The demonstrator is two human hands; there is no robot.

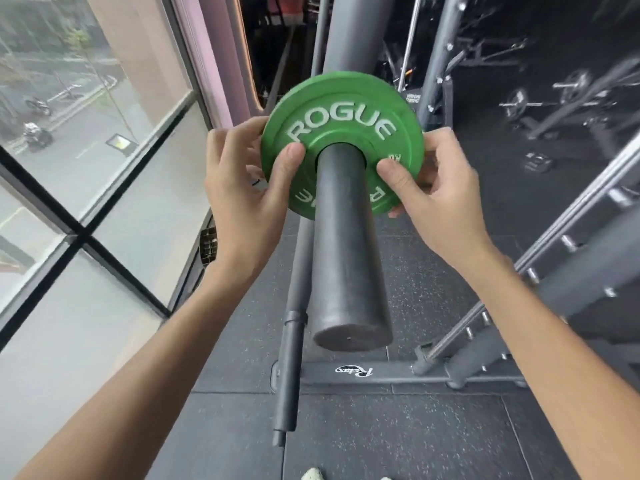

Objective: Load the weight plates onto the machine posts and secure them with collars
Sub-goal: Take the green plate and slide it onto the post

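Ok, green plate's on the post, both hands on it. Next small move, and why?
Probably push the green plate further along the post until it stops, then let go. The left hand and right hand hold its edges with thumbs on its face, and the post runs through its hole, its near length bare. Whether the plate is seated is hidden behind it.

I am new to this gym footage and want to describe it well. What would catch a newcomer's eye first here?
The bright green weight plate marked ROGUE, in the centre, stands out first; it sits on a thick dark post that points toward the camera. The left hand and right hand pinch its rim from either side, thumbs on its face. At the left, a large window shows a street below.
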